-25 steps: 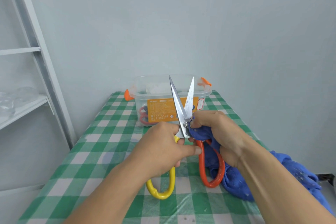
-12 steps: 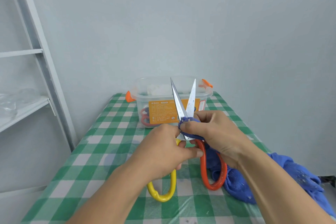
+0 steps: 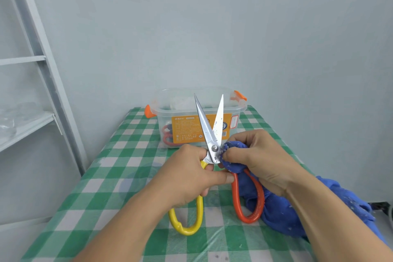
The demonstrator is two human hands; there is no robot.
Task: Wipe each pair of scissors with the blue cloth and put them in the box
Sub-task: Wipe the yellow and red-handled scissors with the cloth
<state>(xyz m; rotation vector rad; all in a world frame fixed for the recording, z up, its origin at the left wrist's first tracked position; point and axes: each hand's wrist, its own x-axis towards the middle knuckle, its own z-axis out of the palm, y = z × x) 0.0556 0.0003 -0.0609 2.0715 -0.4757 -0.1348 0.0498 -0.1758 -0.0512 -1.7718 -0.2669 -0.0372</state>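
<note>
Steel blades of the scissors (image 3: 209, 125) stand parted, tips up, in front of the clear plastic box (image 3: 200, 117) at the far end of the green-checked worktop (image 3: 110, 176). The left hand (image 3: 187, 178) is closed round the yellow handle; the right hand (image 3: 259, 159) pinches the blue cloth (image 3: 278, 212) against the pivot.

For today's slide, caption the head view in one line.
Left hand holds open yellow-and-orange-handled scissors; right hand presses blue cloth beside their pivot.
</note>
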